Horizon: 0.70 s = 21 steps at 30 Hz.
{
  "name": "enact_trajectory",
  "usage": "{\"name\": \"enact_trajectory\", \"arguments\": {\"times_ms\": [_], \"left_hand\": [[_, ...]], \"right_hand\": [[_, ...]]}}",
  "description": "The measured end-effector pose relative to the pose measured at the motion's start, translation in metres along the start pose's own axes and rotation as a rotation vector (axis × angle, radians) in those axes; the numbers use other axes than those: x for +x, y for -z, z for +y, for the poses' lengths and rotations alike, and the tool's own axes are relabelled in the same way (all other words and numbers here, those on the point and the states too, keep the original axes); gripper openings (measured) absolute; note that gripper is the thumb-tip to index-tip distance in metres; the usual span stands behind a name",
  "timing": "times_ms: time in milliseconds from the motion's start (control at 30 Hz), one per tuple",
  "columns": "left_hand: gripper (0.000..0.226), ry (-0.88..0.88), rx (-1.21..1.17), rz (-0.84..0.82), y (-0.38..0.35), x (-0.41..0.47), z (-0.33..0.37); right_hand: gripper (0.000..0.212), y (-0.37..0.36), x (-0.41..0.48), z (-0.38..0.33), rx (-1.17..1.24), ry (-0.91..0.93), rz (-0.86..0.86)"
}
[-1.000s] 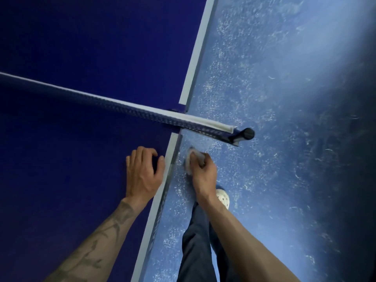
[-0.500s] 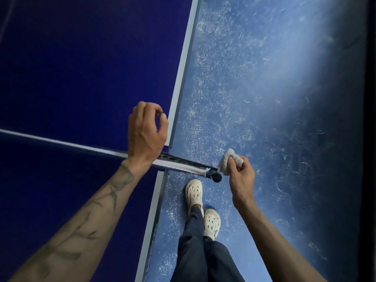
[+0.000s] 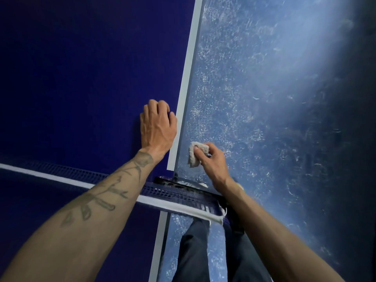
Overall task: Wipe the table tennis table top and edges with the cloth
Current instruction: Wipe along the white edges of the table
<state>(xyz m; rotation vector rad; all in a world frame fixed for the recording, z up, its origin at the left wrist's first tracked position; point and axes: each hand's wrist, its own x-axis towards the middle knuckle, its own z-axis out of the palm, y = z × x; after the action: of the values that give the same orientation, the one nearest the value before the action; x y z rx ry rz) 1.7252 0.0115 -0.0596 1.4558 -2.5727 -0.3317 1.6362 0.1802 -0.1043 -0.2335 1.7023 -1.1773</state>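
The left hand (image 3: 157, 129) is resting on the dark blue surface (image 3: 81, 78) of the table tennis table. Its fingers are bending a little and the tips are touching the top. It is holding nothing. It is sitting just beside the white line (image 3: 188, 68) that is running along the side of the surface. A dark tattoo (image 3: 105, 196) is showing on the left forearm.

The right hand (image 3: 211, 159) is gripping a small white cloth (image 3: 195, 154). The fingers and thumb are curling round it, and the cloth is bunching up and sticking out on the side nearest the table. The cloth is sitting just beside the side edge of the surface, out past the white line and over the floor (image 3: 264, 98). It is hard to tell if the cloth is touching the edge or not.

The net (image 3: 173, 193) is stretching across the surface nearer the person than both hands, and both arms are reaching over it. A white band (image 3: 40, 174) is running along its top. A dark clamp (image 3: 175, 183) is holding the net at the table's side.

The floor is blue with lots of pale scuff marks. The person's legs in dark trousers (image 3: 193, 251) are showing below the net, beside the table.
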Motion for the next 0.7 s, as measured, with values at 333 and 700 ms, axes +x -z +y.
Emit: {"name": "enact_trajectory", "arguments": {"times_ms": [333,700], "left_hand": [[0.016,0.127,0.065,0.160,-0.026,0.086,0.015],[0.018,0.165,0.060,0.188,-0.033,0.087,0.012]], "right_hand": [[0.008,-0.027,0.010,-0.021,0.062,-0.080,-0.120],[0.007,-0.019,0.031,-0.053,0.121,-0.168,-0.221]]}}
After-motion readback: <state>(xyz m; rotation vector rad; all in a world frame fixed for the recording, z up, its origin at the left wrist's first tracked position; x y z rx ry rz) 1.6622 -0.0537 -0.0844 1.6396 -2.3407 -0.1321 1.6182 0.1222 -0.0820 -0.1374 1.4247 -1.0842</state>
